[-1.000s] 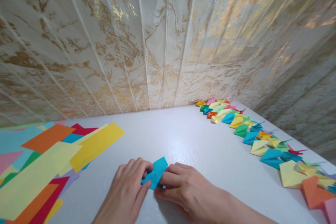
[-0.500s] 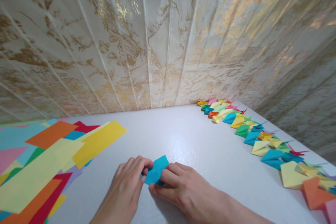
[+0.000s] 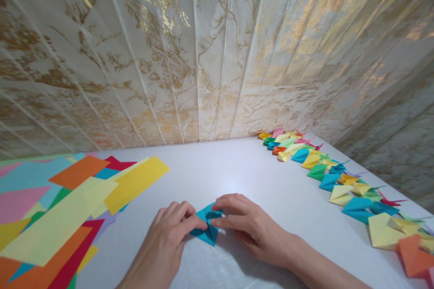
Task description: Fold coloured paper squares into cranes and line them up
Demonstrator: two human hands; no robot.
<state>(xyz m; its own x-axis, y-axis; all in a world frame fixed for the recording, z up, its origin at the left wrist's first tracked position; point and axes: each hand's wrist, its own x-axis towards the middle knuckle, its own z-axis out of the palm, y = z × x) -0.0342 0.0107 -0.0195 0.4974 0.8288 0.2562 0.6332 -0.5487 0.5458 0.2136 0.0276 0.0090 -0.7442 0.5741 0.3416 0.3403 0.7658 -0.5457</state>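
We see the blue folded paper on the white table, between our two hands. Our left hand grasps this paper at its left part, with one digit pressing near its middle. Our right hand has its fingers bent and a little apart, with fingertips at the upper right part of the same paper; we cannot tell if they pinch it or only rest on it.

In our judgement, the paper may turn or slide if the left hand presses too lightly while the right one pushes, because the paper is small and the table looks smooth. A crease may also come out crooked if the layers are not well aligned under the fingers, and too strong a pull at a corner could tear it.

The left and upper right parts of the blue folded paper are covered by our fingers, so we cannot count its layers. Its underside is hidden also. To the left of it, the loose coloured sheets overlap one another and are cut by the picture's edge. To the right of it, the origami figures overlap; the farthest are too small to distinguish well.
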